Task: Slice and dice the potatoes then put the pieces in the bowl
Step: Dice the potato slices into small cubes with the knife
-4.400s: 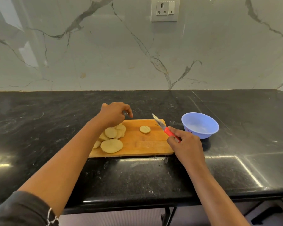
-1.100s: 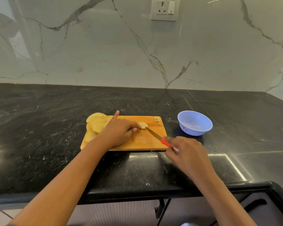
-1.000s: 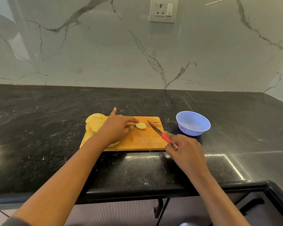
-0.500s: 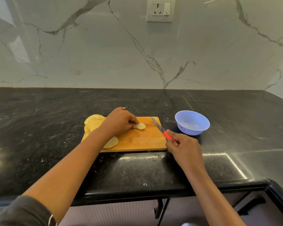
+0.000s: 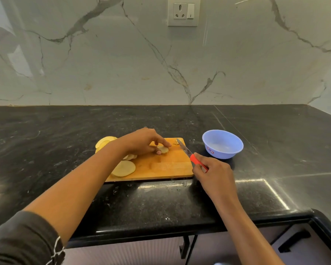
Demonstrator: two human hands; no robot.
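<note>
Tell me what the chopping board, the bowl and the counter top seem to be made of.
Rectangular orange-brown chopping board: wood, apparently; matt, with faint grain and joined strips. Round pale blue bowl: probably plastic; smooth, uniform colour, soft sheen, a sticker on its wall. Black counter top: polished stone, possibly granite; pale flecks and mirror-like reflections of light.

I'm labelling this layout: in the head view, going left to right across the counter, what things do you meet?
Going rightward: pile of potato slices → single slice → knife → blue bowl.
</note>
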